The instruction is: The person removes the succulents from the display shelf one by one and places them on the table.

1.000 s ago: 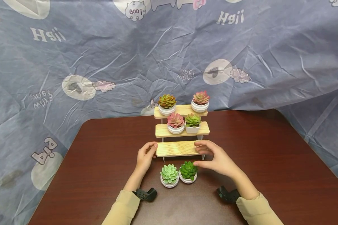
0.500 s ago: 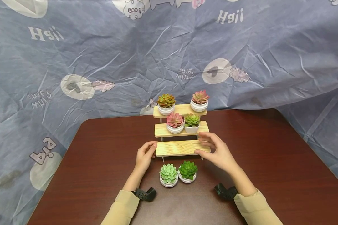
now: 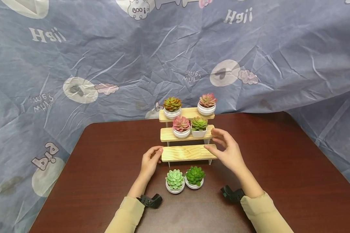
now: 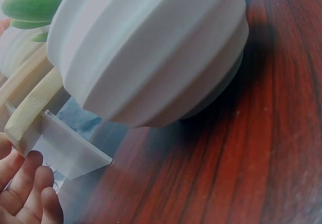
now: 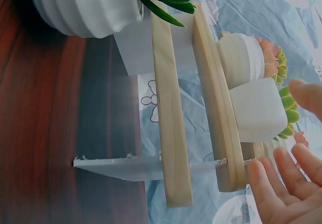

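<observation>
A three-tier wooden shelf (image 3: 186, 152) stands mid-table. Its lowest board is bare, and each upper board carries two potted succulents. My left hand (image 3: 151, 158) grips the left end of the lowest board; its fingers (image 4: 25, 194) lie curled by the board's end and clear leg. My right hand (image 3: 226, 147) hovers with relaxed, spread fingers (image 5: 282, 194) by the right ends of the lower two boards, apart from them. A light green succulent (image 3: 175, 181) and a dark green succulent (image 3: 194, 177) in white pots stand on the table in front of the shelf.
The dark red table (image 3: 280, 168) has rounded far corners. A wrinkled blue printed cloth (image 3: 105, 58) hangs behind and round it. A square white pot (image 5: 256, 108) on the middle board is close to my right fingers.
My right hand has lifted from over the dark green succulent and the lowest board, up and right to the middle board's right end. The left hand has stayed in place.
</observation>
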Demonstrator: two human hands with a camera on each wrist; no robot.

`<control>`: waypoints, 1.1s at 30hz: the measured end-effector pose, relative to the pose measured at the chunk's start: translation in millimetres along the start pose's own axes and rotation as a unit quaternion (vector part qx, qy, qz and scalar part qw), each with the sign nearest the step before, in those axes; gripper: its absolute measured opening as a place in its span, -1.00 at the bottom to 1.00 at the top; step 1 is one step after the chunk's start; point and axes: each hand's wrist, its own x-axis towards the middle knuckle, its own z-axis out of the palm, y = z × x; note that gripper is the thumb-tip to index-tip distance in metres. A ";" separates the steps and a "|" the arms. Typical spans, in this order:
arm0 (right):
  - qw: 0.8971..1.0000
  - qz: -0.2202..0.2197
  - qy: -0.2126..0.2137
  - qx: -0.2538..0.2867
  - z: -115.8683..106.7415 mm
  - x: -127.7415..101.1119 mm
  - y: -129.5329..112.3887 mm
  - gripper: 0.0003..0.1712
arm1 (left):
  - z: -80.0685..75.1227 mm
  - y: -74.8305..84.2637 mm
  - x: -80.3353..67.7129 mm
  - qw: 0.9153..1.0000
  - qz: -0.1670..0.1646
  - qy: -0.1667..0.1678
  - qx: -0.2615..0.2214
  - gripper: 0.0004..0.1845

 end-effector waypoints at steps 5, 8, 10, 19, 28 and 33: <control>1.000 0.006 0.018 0.003 2.4 7.5 18.5 -0.28 | -0.4 -0.2 -0.2 1.000 0.000 -0.001 0.003 -0.78; 1.000 0.004 0.022 0.004 2.6 12.0 28.8 -0.26 | -0.1 0.1 -0.3 1.000 0.003 -0.001 0.005 -0.78; 1.000 0.000 0.024 0.000 2.6 14.7 31.3 -0.26 | 0.0 0.7 -0.6 1.000 0.005 -0.002 0.006 -0.78; 1.000 0.002 0.024 -0.006 2.6 28.7 29.2 -0.24 | -0.1 1.4 -1.0 1.000 0.011 -0.004 0.010 -0.78; 0.997 0.075 -0.028 -0.005 3.5 37.9 28.2 -0.16 | -0.3 -0.2 -1.0 1.000 0.008 -0.003 0.007 -0.78; 0.994 0.098 -0.046 -0.021 6.0 41.5 29.4 -0.14 | -0.1 -0.8 -0.5 1.000 0.012 -0.003 0.005 -0.78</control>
